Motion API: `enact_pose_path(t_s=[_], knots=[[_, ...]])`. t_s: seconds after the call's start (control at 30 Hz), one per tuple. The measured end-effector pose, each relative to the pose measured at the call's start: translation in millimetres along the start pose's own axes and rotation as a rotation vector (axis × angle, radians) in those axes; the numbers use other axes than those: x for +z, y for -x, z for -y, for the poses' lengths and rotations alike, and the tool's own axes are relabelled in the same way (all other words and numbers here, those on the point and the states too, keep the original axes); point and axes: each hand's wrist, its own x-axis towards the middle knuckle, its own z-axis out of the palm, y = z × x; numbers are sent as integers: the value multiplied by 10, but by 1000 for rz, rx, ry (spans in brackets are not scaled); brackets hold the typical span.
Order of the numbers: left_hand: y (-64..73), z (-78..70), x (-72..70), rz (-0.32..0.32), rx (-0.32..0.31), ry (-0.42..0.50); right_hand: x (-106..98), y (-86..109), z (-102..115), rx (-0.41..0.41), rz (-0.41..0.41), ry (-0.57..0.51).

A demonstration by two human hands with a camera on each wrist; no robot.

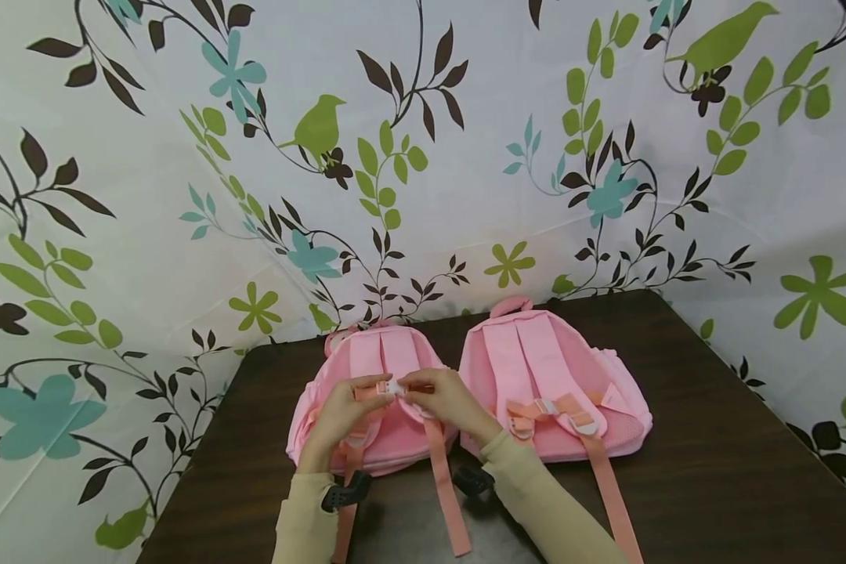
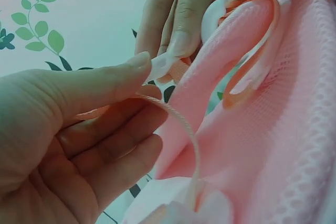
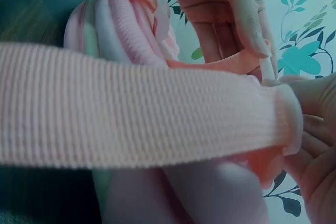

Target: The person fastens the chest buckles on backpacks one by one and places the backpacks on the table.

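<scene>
Two pink backpacks lie side by side with their shoulder straps facing up. Above the left backpack [image 1: 395, 448], both hands meet at a white plastic buckle [image 1: 392, 387] on its orange chest strap. My left hand [image 1: 341, 411] pinches the buckle's left end between thumb and index finger; in the left wrist view its other fingers are loosely bent. From the other side my right hand [image 1: 447, 398] pinches the right end with thumb and fingers. Fingertips partly hide the buckle, so how far its halves are joined cannot be seen. An orange webbing strap [image 3: 142, 114] crosses the right wrist view.
The right backpack [image 1: 507, 364] has its white chest buckle [image 1: 546, 406] joined across the straps. Loose orange strap ends [image 1: 447, 489] hang toward the near side of the dark wooden table [image 1: 719, 454]. Behind stands a white cloth [image 1: 458, 196] printed with leaves and birds.
</scene>
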Motion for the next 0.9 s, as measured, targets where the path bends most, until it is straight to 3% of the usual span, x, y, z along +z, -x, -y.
enact_pose_path(t_s=[0.23,0.43,0.9], knots=[[31,-9,-17,7,-62,-54,16,36,-9,-147,53,125],[55,-27,-4,14,-38,-133,21,37,-13,-247,77,189],[39,-66,3,9,-14,-192,22,-7,-37,-117,87,105]])
